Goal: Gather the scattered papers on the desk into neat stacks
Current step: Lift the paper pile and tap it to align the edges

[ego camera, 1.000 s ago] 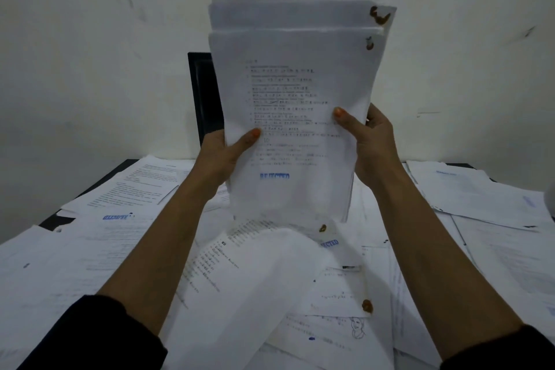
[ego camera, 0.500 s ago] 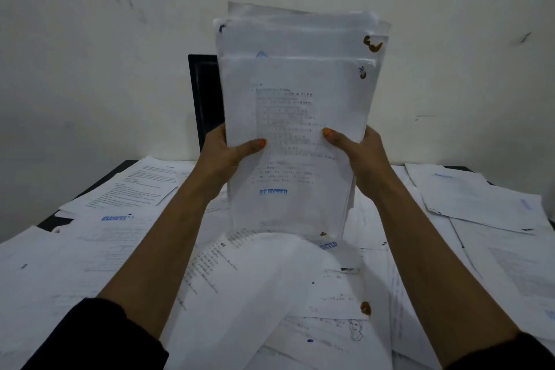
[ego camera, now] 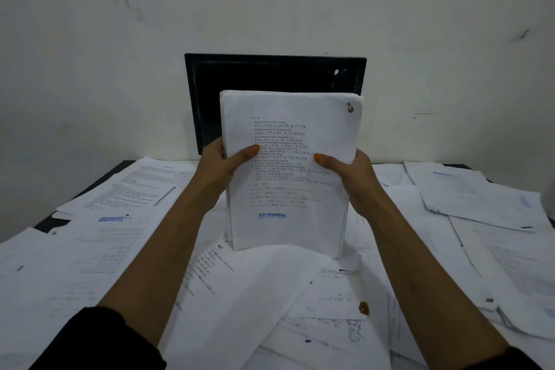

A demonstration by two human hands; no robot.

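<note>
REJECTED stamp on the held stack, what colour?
Blue, low on the front sheet of the stack; head view, the only one.

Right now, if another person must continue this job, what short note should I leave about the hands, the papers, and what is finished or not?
Left hand: grips the left edge of the paper stack, thumb on the front page.
Right hand: grips the right edge the same way.
The stack stands upright, its bottom edge on the loose papers that cover the desk, in front of a black panel against the wall. Its front page bears a blue REJECTED stamp. The top edges look even.
Done: one stack gathered and squared.
Left: lay this stack down flat; collect the many loose sheets on both sides and in front.
</note>
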